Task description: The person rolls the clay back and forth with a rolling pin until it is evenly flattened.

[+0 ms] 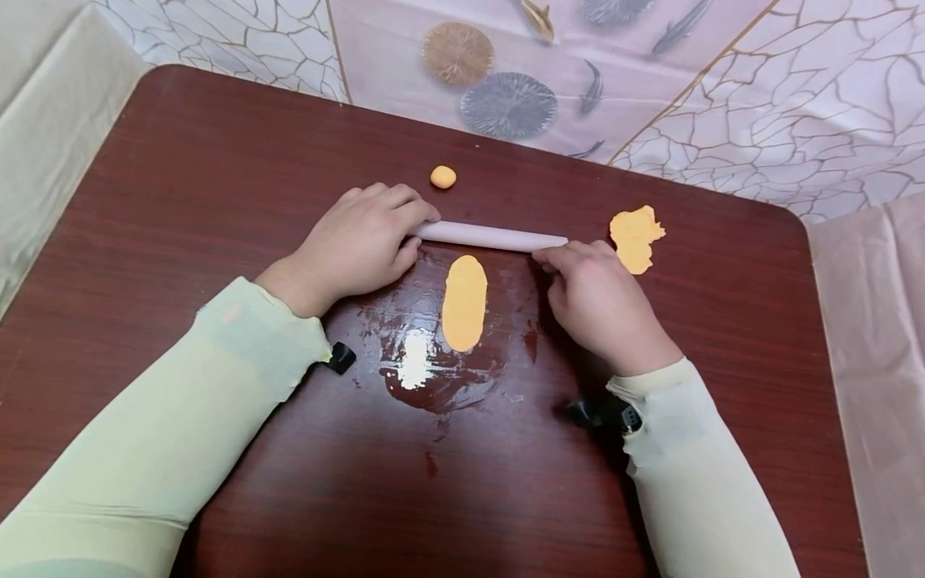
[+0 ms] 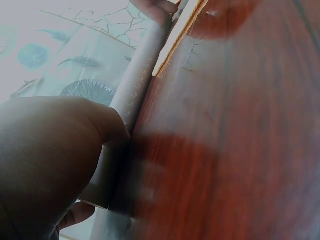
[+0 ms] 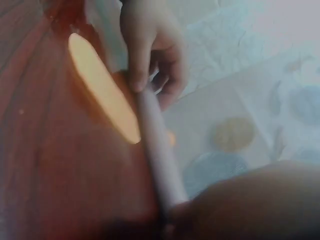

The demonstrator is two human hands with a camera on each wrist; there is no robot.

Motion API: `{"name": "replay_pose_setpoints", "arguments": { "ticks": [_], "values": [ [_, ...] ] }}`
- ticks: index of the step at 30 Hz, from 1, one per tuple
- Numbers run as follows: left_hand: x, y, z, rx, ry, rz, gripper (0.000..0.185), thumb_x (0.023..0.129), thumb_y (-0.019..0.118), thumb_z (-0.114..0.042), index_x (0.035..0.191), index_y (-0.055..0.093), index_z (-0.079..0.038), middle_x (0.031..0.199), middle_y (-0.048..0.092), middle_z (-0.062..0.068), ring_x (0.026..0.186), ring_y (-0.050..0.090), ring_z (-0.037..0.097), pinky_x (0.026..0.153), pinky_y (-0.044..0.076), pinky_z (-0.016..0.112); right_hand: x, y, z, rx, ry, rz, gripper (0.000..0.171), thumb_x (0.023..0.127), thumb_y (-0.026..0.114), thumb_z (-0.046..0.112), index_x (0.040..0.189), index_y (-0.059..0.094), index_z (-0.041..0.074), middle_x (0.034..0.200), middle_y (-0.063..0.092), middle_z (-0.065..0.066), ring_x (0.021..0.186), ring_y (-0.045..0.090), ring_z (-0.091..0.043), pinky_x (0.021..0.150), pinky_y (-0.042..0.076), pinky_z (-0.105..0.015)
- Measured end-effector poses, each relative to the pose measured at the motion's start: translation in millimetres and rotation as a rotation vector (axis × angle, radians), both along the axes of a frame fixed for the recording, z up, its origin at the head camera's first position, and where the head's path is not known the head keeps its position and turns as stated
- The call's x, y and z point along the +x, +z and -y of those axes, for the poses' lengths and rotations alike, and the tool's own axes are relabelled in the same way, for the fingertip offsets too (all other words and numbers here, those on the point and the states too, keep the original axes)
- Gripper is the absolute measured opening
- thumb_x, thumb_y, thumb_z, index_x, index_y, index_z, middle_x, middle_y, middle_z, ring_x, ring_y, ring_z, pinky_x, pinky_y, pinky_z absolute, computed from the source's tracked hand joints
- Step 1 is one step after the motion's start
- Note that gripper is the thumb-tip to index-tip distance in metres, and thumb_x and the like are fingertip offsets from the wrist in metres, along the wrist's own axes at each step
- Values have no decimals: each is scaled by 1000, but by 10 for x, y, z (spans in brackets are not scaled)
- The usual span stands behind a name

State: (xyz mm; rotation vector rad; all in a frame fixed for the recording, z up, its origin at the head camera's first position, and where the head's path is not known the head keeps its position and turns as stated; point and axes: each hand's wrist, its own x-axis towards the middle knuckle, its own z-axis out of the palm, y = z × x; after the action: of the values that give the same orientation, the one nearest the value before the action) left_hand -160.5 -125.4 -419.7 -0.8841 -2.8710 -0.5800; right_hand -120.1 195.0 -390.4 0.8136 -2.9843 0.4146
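Note:
A pale lilac rolling pin point(image 1: 491, 237) with ruler-like marks along its side lies crosswise at the middle of the table. My left hand point(image 1: 361, 237) grips its left end, the thumb on the near side and the fingers over the far side. At the other end, my right hand point(image 1: 603, 301) holds the pin between thumb and fingers. Just on the near side of the pin is a flattened yellow-orange oval of dough or clay point(image 1: 465, 305), apart from both hands. In the right wrist view the same flat oval point(image 3: 102, 87) lies beside the pin point(image 3: 159, 145).
Beyond the pin sits a small ball point(image 1: 443, 177) of the same yellow-orange stuff. A ragged flat piece point(image 1: 636, 238) lies past my right hand. Wet, shiny smears surround the oval on the dark red wooden table point(image 1: 347, 482). Patterned cloth point(image 1: 405, 72) hangs along the far edge.

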Motion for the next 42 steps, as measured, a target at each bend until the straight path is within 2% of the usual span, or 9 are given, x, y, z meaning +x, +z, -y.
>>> {"name": "replay_pose_setpoints", "arguments": {
  "ticks": [4,7,10,17,23,27,29,36,42],
  "values": [
    [-10,4,-6,5,-8,-6,31,101,59,-24,131,67,-21,129,64,2,109,58,29,94,45,51,146,106,148,-9,244,-24,28,95,74,19,122,76,13,116,76,-3,111,65,-27,106,47,-42],
    [-13,9,2,1,-5,-8,31,101,59,-23,131,67,-21,129,64,2,109,58,29,95,46,52,253,90,310,-8,449,-63,22,94,79,28,112,78,15,110,74,1,108,64,-23,105,49,-39],
    [-11,10,15,-3,2,-7,31,101,59,-23,130,67,-21,129,64,2,110,59,29,95,46,52,314,18,445,2,539,-114,19,94,80,32,104,78,16,103,71,2,101,62,-23,97,52,-38],
    [-2,-13,25,11,-1,-10,30,101,60,-22,130,67,-21,128,65,1,107,59,29,92,46,51,344,-98,556,28,537,-182,11,95,76,26,100,76,17,99,67,2,94,60,-23,91,53,-37],
    [-1,-12,29,16,2,-9,31,100,60,-22,130,67,-21,127,65,1,107,59,29,93,46,51,397,-89,622,121,583,-306,20,105,53,18,101,72,13,98,68,-1,93,63,-25,83,55,-41],
    [0,-8,30,16,3,-9,31,100,60,-21,130,67,-21,127,65,2,108,59,29,93,46,51,432,-109,667,148,590,-339,25,105,44,13,99,69,13,95,66,-1,88,63,-25,76,55,-40],
    [-1,-8,27,16,1,-7,31,100,60,-21,130,67,-21,127,65,2,108,59,29,93,46,51,428,-117,663,134,580,-308,21,104,49,14,101,70,14,96,67,0,88,64,-24,78,56,-40],
    [-6,-21,14,15,-8,-5,31,100,61,-22,130,67,-21,128,65,2,108,59,29,94,46,51,288,-101,523,-36,567,-74,15,98,69,20,112,75,15,108,70,4,105,64,-19,98,54,-36],
    [-11,-18,21,8,-7,-1,31,101,60,-23,131,67,-20,129,65,2,108,59,30,94,46,51,200,-150,454,-43,578,-45,24,96,78,35,111,76,17,110,69,5,102,59,-18,94,51,-33]
  ]
}}
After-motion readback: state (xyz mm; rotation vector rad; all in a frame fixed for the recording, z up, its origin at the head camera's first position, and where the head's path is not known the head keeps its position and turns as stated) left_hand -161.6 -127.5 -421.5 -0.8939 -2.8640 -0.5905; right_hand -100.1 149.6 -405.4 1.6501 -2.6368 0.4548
